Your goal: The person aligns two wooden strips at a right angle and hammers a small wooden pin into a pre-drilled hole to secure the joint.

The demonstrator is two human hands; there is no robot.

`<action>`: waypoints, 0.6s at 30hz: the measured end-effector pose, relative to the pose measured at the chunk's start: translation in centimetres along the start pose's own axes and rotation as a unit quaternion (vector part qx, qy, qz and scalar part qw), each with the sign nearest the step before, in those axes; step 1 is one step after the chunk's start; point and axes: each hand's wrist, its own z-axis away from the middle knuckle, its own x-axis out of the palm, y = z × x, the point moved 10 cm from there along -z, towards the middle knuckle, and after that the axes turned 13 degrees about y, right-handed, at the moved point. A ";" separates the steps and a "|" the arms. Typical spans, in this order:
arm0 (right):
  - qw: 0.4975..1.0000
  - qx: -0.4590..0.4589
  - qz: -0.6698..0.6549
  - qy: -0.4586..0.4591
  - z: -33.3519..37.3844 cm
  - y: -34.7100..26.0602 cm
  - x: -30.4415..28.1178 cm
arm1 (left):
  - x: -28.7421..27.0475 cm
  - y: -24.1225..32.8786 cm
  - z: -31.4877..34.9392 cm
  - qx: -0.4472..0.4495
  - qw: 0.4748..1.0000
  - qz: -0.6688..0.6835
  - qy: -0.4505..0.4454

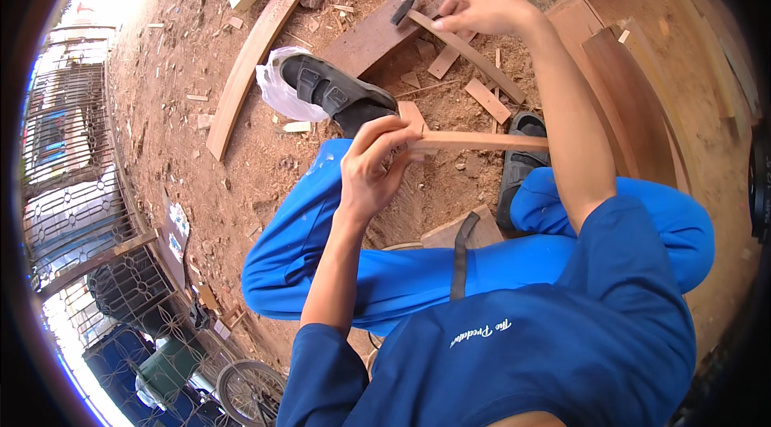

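My left hand [376,166] is closed round one end of a narrow light-brown wooden strip [482,141], which points to the right above my feet. Farther off, my right hand [490,11] has its thumb and curled fingers at the handle of a hammer [470,55], close to the black head. The hammer slants down to the right, its head over a thick dark plank [365,43]. Part of the right hand's grip is hidden from above. Small wooden offcuts [487,100] lie beneath the handle.
Long curved boards [622,93] are stacked at the right. Two long timbers [261,49] lie at the upper left on dirt strewn with chips. My sandalled foot [325,81] stands by a white plastic bag [291,102]. A metal grille [76,162] and bicycle wheel [250,391] are at left.
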 end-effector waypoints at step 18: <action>0.987 0.055 -0.012 0.150 -1.4 14.2 10.2 | -0.7 -5.3 12.2 -0.384 0.911 0.117 -0.095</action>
